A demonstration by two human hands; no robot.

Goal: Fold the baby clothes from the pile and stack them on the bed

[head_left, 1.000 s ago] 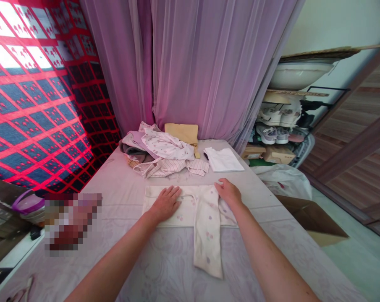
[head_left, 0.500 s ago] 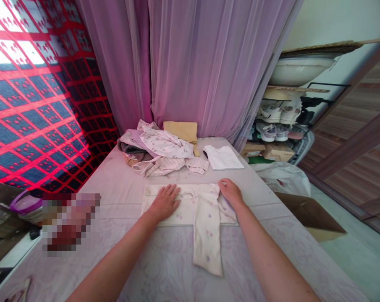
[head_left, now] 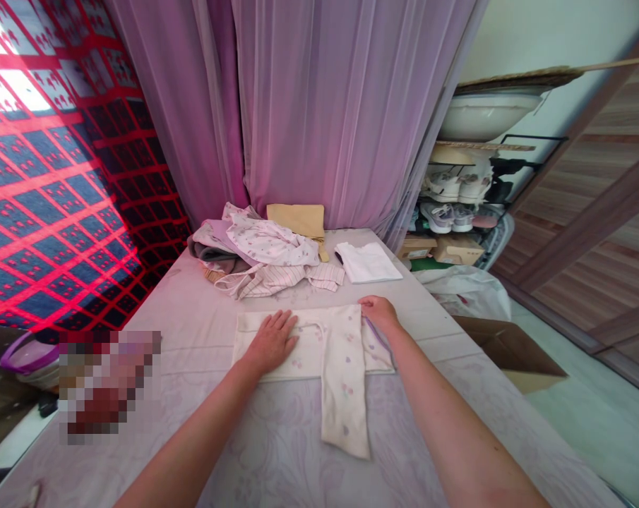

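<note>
Left hand [head_left: 269, 343] spread flat on printed cream garment [head_left: 343, 356]; right hand [head_left: 380, 312] pinches its edge; uneven tugging could skew it

The bed [head_left: 457, 374] is covered by a pale floral sheet [head_left: 277, 451]. Toward its far left corner lies a heap of clothes [head_left: 271, 243]; toward the far right corner, a folded white cloth [head_left: 369, 262]. Nearer the middle lies a cream garment [head_left: 345, 367], one narrow part pointing to the near edge.

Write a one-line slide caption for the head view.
Left hand flat on a cream patterned garment, right hand at its far edge, clothes pile and folded white cloth beyond.
</note>
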